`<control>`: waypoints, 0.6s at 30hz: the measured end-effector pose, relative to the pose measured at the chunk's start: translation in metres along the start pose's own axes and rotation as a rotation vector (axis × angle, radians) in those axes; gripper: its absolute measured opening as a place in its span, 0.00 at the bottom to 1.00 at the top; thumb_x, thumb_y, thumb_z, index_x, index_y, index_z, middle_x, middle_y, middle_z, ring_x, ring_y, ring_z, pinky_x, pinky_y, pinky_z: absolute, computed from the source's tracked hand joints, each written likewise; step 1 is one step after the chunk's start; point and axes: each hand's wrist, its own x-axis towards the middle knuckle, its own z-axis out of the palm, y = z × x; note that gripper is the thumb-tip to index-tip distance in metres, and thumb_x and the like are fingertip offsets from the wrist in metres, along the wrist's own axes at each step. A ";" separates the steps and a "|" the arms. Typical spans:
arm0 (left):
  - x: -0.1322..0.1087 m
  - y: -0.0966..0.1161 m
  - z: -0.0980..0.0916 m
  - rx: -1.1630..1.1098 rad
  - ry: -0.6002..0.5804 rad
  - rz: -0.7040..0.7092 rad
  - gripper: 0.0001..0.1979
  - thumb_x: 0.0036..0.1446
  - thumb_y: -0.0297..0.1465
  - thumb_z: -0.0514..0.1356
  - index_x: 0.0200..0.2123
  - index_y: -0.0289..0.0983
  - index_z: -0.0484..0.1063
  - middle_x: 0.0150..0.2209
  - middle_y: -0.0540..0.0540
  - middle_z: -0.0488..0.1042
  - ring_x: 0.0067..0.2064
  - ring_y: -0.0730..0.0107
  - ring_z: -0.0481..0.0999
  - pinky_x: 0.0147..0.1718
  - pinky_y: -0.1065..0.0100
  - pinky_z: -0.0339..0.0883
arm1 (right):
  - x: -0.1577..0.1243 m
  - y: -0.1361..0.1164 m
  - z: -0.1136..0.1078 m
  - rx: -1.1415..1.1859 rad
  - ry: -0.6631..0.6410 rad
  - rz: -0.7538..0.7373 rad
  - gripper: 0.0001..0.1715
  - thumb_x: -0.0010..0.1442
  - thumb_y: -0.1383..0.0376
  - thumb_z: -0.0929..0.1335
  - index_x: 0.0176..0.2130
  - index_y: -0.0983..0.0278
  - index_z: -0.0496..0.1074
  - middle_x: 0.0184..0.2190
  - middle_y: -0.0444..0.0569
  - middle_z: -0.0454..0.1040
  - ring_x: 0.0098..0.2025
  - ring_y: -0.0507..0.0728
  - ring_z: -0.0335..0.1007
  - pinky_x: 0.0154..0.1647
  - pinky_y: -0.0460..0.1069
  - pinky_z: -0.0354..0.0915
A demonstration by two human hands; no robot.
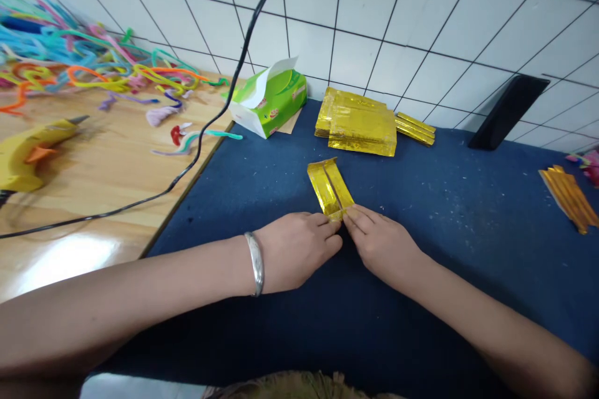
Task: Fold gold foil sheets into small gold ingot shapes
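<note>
A gold foil paper (325, 184), its two long sides folded in to a middle seam, lies on the dark blue table cover (262, 187). Its far end stands up a little. My left hand (299, 249), with a silver bangle at the wrist, pinches the near left corner between thumb and fingers. At the near right corner, my right hand (379, 243) presses its fingertips together on the same paper. Behind it sits a stack of flat gold foil papers (362, 124), with narrow folded gold strips (415, 129) beside it.
A green tissue pack (281, 96) and a black upright object (508, 112) stand by the tiled wall. Orange-gold strips (568, 199) lie far right. On the wooden table (116, 174) are a yellow glue gun (35, 153) and tangled pipe cleaners (107, 65). A black cable (243, 53) crosses the left side.
</note>
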 end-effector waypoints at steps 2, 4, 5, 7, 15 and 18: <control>-0.001 -0.011 -0.009 -0.065 0.000 0.021 0.11 0.52 0.25 0.52 0.40 0.37 0.68 0.41 0.46 0.75 0.41 0.67 0.74 0.40 0.68 0.66 | 0.000 0.007 0.003 0.032 0.034 -0.015 0.19 0.60 0.73 0.60 0.50 0.72 0.69 0.50 0.57 0.71 0.54 0.60 0.65 0.53 0.54 0.67; -0.003 -0.032 -0.017 -0.063 0.082 -0.121 0.11 0.52 0.23 0.51 0.37 0.39 0.69 0.33 0.50 0.74 0.34 0.71 0.73 0.35 0.70 0.66 | 0.001 0.014 0.006 0.070 0.063 -0.028 0.19 0.60 0.73 0.60 0.50 0.69 0.69 0.50 0.54 0.71 0.54 0.58 0.65 0.55 0.53 0.66; -0.004 -0.046 -0.020 -0.024 0.185 -0.231 0.11 0.51 0.22 0.50 0.35 0.38 0.68 0.33 0.49 0.73 0.34 0.71 0.73 0.35 0.70 0.66 | 0.001 0.017 0.006 0.088 0.074 -0.033 0.19 0.60 0.73 0.60 0.50 0.69 0.70 0.50 0.53 0.72 0.54 0.58 0.65 0.56 0.53 0.65; -0.006 -0.077 -0.019 0.049 0.344 -0.407 0.10 0.50 0.21 0.49 0.33 0.36 0.67 0.33 0.47 0.72 0.36 0.70 0.72 0.35 0.70 0.65 | 0.002 0.023 0.007 0.116 0.094 -0.043 0.19 0.60 0.74 0.60 0.49 0.69 0.70 0.49 0.53 0.72 0.55 0.57 0.65 0.57 0.53 0.64; 0.000 -0.128 0.020 -0.182 0.331 -0.085 0.08 0.52 0.22 0.51 0.34 0.35 0.68 0.40 0.45 0.72 0.43 0.72 0.71 0.44 0.69 0.66 | 0.003 0.043 0.009 0.219 0.116 -0.094 0.16 0.59 0.71 0.61 0.46 0.66 0.71 0.48 0.52 0.73 0.55 0.56 0.65 0.56 0.54 0.64; 0.001 -0.123 0.021 -0.215 0.336 0.001 0.08 0.53 0.22 0.52 0.34 0.36 0.70 0.41 0.45 0.73 0.45 0.70 0.72 0.45 0.67 0.67 | 0.004 0.045 0.005 0.230 0.097 -0.098 0.15 0.60 0.63 0.63 0.45 0.66 0.71 0.46 0.53 0.73 0.54 0.58 0.65 0.55 0.56 0.64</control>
